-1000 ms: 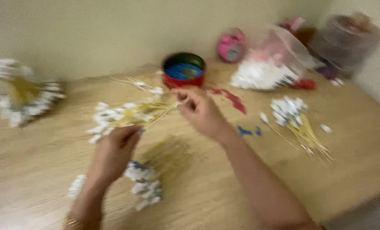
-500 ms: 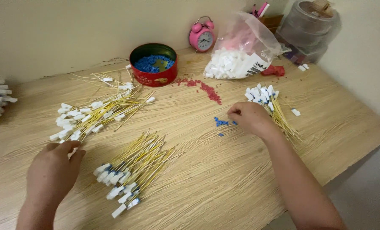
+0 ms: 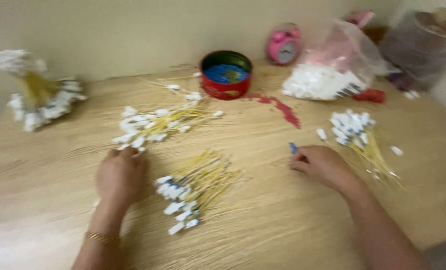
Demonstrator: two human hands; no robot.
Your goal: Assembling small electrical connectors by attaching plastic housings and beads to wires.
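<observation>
Both hands have shifted: the left hand [image 3: 120, 176] now rests fingers curled at the near end of the far wire pile [image 3: 158, 125], while the right hand [image 3: 321, 164] has slid toward mid-table, fingertips pinching a small blue piece [image 3: 293, 148] (grip blurred) beside the right-edge wire bundle [image 3: 360, 135].

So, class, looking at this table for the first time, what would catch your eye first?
Probably the bundles of yellow wires with white ends, spread between the left hand and right hand. Next the round red tin with blue contents at the back, and the pink alarm clock beside it.
</observation>
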